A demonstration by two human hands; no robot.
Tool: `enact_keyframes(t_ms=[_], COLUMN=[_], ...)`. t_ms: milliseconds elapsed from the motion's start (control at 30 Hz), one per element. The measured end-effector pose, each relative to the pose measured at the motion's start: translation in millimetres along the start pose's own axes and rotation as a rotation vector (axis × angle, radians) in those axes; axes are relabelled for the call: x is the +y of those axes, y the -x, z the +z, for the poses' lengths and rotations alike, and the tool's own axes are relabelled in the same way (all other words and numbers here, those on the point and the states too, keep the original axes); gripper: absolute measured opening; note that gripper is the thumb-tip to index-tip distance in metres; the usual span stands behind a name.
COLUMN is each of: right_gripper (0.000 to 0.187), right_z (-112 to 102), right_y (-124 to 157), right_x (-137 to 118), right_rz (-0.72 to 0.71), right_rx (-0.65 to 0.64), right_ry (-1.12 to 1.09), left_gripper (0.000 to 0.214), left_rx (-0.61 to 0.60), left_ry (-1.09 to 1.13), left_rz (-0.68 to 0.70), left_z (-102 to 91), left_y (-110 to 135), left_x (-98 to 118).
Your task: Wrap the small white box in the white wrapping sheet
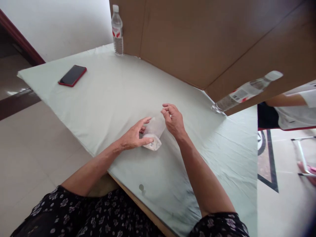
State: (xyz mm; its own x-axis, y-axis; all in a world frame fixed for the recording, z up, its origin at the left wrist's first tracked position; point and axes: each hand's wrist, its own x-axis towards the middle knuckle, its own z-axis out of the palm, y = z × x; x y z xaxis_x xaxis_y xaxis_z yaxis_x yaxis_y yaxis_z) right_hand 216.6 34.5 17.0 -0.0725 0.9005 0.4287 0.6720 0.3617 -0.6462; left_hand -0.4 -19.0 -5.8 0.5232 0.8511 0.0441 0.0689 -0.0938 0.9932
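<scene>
Near the tabletop's [103, 95] front edge, left hand [134, 135] loosely grips a clear bag [154, 133]; right hand [173, 120] pinches its top.

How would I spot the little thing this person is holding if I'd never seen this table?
Find the table covered in pale green cloth, then its near edge, where the left hand and right hand meet. Between them is a small clear pouch: unlike the red phone and the far water bottle, it is the only thing being held.
</scene>
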Motion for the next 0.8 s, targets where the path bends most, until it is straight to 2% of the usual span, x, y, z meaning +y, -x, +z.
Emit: enact_keyframes(t_ms=[100, 267, 367, 467, 533, 633, 733, 800], right_gripper=[0.012, 0.015, 0.014, 0.018, 0.021, 0.029, 0.036, 0.027], right_z=[5, 13, 9, -3, -10, -10, 0, 6], right_y=[-8, -20, -18, -1, 15, 36, 47, 49], right_x=[11, 12, 7, -8, -22, -41, -48, -45], right_rz=[0.034, 0.047, 0.098, 0.19, 0.249, 0.27, 0.302, 0.314], right_rx=[0.016, 0.078, 0.127, 0.178, 0.065, -0.164, -0.222, -0.204], right_ry=[-0.046, -0.112, -0.143, -0.192, -0.218, -0.118, 0.055, 0.102], left_gripper=[0.077, 0.067, 0.07, 0.068, 0.065, 0.06, 0.062, 0.063], left_rx=[-0.046, -0.068, -0.013, 0.065, 0.102, 0.111, 0.069, 0.062], left_ry=[0.159, 0.276, 0.317, 0.385, 0.441, 0.487, 0.508, 0.519], left_rz=[-0.022, -0.173, -0.222, -0.207, -0.177, -0.143, -0.151, -0.154], left_z=[0.8, -4.2, -7.8, -9.1, -8.9, -7.2, -4.4, -3.3], left_y=[-1, -3, -5, -6, -8, -9, -9, -9], left_x=[1, 1, 0, -2, -4, -3, -2, -1])
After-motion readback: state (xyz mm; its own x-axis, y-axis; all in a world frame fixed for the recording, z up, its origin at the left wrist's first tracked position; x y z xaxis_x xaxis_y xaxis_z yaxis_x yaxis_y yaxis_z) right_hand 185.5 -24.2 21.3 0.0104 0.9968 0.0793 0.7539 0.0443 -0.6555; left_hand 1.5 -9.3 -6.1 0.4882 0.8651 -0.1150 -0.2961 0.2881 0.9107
